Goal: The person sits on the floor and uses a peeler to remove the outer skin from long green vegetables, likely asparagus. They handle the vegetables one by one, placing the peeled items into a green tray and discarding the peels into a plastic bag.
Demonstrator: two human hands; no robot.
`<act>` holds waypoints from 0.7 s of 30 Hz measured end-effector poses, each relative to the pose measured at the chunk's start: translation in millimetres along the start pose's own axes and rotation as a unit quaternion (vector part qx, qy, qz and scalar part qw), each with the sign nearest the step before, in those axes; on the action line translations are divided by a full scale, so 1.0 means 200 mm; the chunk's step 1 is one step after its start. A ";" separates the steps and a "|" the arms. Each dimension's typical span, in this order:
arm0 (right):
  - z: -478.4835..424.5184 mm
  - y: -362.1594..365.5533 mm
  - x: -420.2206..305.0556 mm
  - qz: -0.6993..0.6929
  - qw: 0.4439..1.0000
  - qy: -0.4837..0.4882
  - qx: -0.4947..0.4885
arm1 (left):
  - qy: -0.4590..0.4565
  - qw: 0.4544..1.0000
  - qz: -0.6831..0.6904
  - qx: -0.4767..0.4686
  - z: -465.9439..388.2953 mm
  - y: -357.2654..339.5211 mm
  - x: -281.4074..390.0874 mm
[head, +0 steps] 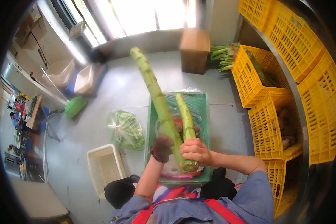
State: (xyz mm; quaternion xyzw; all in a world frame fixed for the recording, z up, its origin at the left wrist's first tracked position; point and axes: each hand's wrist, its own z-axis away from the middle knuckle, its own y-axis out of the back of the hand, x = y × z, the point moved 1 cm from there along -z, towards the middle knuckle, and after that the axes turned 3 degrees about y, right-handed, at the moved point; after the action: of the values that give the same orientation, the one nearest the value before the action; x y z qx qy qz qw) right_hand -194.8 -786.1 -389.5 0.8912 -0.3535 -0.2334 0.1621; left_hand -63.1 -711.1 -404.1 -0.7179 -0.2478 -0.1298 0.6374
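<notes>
Two long, thick green vegetable stems, probably celtuce, are raised over a green plastic crate [207,112]. The longer stem [156,95] slants up and away; my left hand [162,147], in a dark brown glove, is closed around its lower part. My bare right hand [196,152] grips the shorter stem [185,114] near its cut end, which faces me. The lower ends of both stems lie side by side. Clear plastic film lines the crate, with reddish items and a pink bag partly hidden beneath the stems.
On the floor at left lie a bag of leafy greens [126,130] and a white plastic basket [106,168]. Yellow crates [268,126] stand stacked at right, near bundled green stalks [225,57] and a wooden stool [194,50]. A green dustpan [75,107] is at left; a person sits far left.
</notes>
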 end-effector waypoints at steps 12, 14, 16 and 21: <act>-0.05 0.62 0.84 0.410 0.878 -0.243 -0.043 | 0.058 0.975 0.206 0.053 -0.11 0.00 0.11; 0.36 1.14 1.13 0.693 0.674 -0.229 -0.117 | 0.059 0.977 0.203 0.032 -0.27 0.00 0.09; 0.50 1.30 1.21 0.762 0.447 -0.343 -0.318 | 0.051 0.938 0.330 0.092 -0.29 0.08 0.12; 0.64 1.42 1.20 0.774 0.366 -0.358 -0.373 | 0.012 0.923 0.366 0.120 -0.29 0.22 0.16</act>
State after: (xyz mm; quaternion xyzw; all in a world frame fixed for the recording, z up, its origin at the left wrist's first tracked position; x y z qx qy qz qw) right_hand -266.5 -1169.1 -439.3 -0.0910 -0.7899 -0.4110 0.4459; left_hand -5.9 -764.9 -416.5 -0.6750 0.0262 0.1344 0.7250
